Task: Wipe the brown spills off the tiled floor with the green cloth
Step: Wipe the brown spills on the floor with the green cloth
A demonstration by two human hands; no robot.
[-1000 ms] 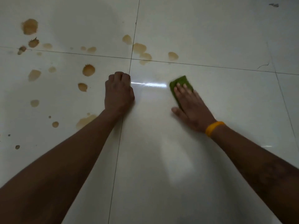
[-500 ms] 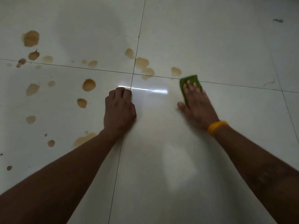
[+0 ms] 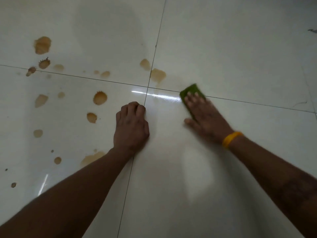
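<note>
Cloth (image 3: 191, 91) pinned flat under my right hand (image 3: 205, 117), fingers spread for pressure, on the far grout line beside spills (image 3: 157, 75). Left hand (image 3: 131, 127) fisted, empty, bracing on floor (image 3: 240, 57).

The green cloth (image 3: 191, 91) lies flat on the glossy pale tiled floor (image 3: 231, 54), straddling a grout line just right of the tile crossing, its near part covered. Brown spills (image 3: 100, 98) dot the tiles from its 7 to its 10 o'clock, the nearest blotch at 10 o'clock.
</note>
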